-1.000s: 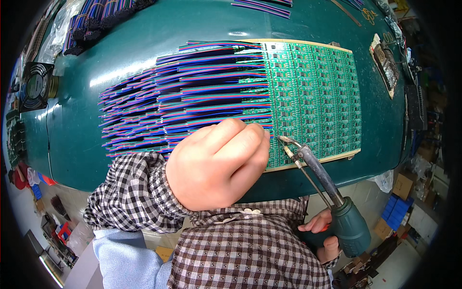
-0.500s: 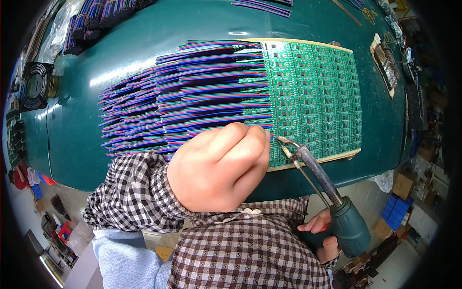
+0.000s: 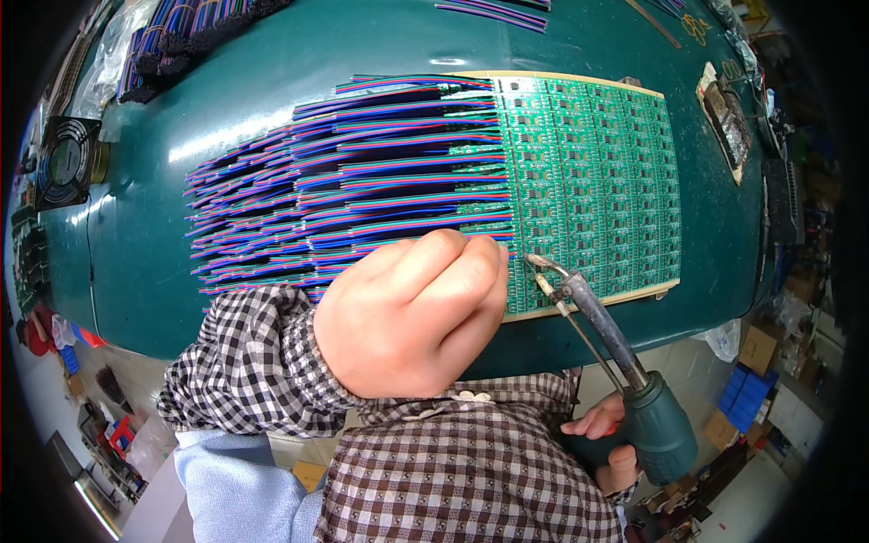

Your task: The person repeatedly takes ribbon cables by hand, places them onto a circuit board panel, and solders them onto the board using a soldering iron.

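Observation:
A panel of small green circuit boards [image 3: 593, 181] lies on the table. Rows of ribbon wires [image 3: 398, 172] in red, green, blue and black run leftward from its left part. Over the lower rows, my left hand [image 3: 412, 312] is closed in a pinch, with coloured wire ends just showing at its fingertips by the boards. My right hand [image 3: 599, 430] is wrapped round the dark green handle of a soldering gun [image 3: 659, 425], partly hidden behind it. The gun's bent tip and thin feed tube point at the boards, slightly right of those wire ends.
Pale wooden strips [image 3: 625, 291] edge the panel on the green table [image 3: 244, 54]. Bundled wires [image 3: 186, 36] lie at the far left, above a black fan [image 3: 68, 163]. Loose wires [image 3: 498, 14] lie at the back. A foil-covered block [image 3: 724, 122] sits at the right.
The soldering gun's tip has shifted slightly right, away from the wire ends at my left fingertips. My left hand stays in place.

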`<move>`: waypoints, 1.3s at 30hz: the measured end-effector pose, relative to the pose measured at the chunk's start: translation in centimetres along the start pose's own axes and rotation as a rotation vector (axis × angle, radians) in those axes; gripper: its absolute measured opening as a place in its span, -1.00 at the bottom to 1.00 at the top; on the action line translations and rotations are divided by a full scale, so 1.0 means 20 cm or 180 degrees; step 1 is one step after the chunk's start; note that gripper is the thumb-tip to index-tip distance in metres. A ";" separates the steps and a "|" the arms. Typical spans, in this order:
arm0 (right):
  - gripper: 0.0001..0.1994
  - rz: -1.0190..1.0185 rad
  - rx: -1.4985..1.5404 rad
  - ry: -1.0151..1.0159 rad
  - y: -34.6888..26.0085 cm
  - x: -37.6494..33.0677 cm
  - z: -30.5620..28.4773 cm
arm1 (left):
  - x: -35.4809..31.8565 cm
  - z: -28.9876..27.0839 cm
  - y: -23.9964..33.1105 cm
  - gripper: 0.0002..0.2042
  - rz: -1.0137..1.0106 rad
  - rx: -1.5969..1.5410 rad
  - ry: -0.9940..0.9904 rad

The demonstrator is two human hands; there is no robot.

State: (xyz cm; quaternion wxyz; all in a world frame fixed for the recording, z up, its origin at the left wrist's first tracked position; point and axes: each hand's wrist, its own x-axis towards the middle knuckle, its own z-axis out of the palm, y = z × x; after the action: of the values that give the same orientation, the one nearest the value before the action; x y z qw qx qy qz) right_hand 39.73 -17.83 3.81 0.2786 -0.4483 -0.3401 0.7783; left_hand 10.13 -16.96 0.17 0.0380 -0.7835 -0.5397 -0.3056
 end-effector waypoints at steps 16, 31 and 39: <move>-0.40 -0.1441 -0.0226 -0.0085 -0.01 0.23 0.02 | 0.04 -0.03 -0.01 -0.60 0.0112 0.0155 -0.0268; -0.45 -0.1561 0.0216 -0.0150 -0.13 0.36 -0.08 | 0.60 0.09 -0.70 -0.83 -0.0796 -0.0500 -0.0834; -0.43 -0.1452 0.0360 0.0309 -0.14 0.38 -0.16 | 0.71 0.26 -0.72 -0.88 -0.1663 -0.1143 -0.0983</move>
State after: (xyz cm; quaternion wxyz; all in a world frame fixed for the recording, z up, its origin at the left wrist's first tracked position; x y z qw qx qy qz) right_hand 39.63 -9.59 0.86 0.4880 -0.3805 -0.3746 0.6905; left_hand 3.11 2.79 -0.55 -0.2619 -0.6501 -0.6590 -0.2730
